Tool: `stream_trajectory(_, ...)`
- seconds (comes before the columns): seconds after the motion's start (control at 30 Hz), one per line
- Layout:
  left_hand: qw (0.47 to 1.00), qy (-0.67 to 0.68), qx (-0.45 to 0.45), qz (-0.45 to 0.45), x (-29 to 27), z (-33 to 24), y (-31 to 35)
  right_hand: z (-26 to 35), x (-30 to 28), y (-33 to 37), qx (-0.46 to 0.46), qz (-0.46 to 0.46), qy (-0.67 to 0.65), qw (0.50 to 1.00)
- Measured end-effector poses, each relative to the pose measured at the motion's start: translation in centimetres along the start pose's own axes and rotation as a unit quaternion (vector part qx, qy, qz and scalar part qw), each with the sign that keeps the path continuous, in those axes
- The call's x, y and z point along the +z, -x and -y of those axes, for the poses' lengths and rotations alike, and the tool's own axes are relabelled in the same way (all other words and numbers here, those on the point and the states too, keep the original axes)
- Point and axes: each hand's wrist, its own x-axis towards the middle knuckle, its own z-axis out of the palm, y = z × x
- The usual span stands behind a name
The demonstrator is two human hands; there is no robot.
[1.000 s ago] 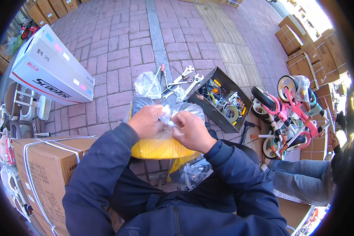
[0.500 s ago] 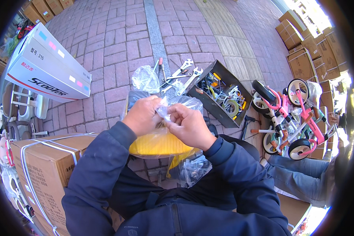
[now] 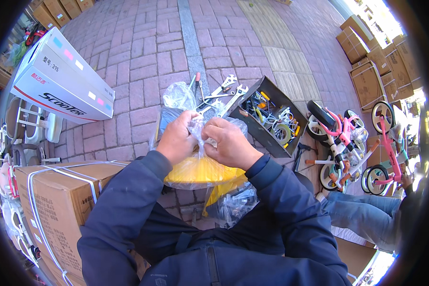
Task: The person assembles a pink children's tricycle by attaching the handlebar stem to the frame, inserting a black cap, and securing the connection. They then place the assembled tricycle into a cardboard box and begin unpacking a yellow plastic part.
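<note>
A clear plastic bag (image 3: 199, 148) is bunched up between my hands in front of my lap. My left hand (image 3: 178, 138) pinches its gathered neck on the left. On the right, the bent fingers of my right hand (image 3: 229, 144) close on the twisted plastic a little lower. Beneath the hands a broad yellow piece (image 3: 202, 174) with a curved edge shows through the film; its kind I cannot make out. Another clear plastic wrapping (image 3: 238, 204) with dark parts inside lies below it, between my legs.
A metal toolbox (image 3: 261, 139) full of hand tools stands ahead right, with wrenches (image 3: 233, 99) beside it. Left are a white scooter box (image 3: 64, 78) and a strapped carton (image 3: 57, 205). Pink children's bikes (image 3: 338, 138) and a person in jeans (image 3: 362, 209) are at the right.
The bag's neck is now drawn tighter, twisted between my hands. At the right, one pink bike has shifted away from the other, with the other person's hand at it.
</note>
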Motion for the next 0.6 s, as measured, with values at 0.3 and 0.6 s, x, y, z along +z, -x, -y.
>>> stream_trajectory(0.3, 0.98, 0.047, -0.102, -0.165, 2.8, -2.3, 5.0, -1.2, 0.9, -0.7, 0.111, 0.045, -0.042, 0.992)
stream_trajectory(0.6, 0.986, -0.013, -0.085, -0.146, 3.1, -0.3, 4.6, -1.4, 1.4, -0.5, 0.057, 0.041, -0.039, 0.997)
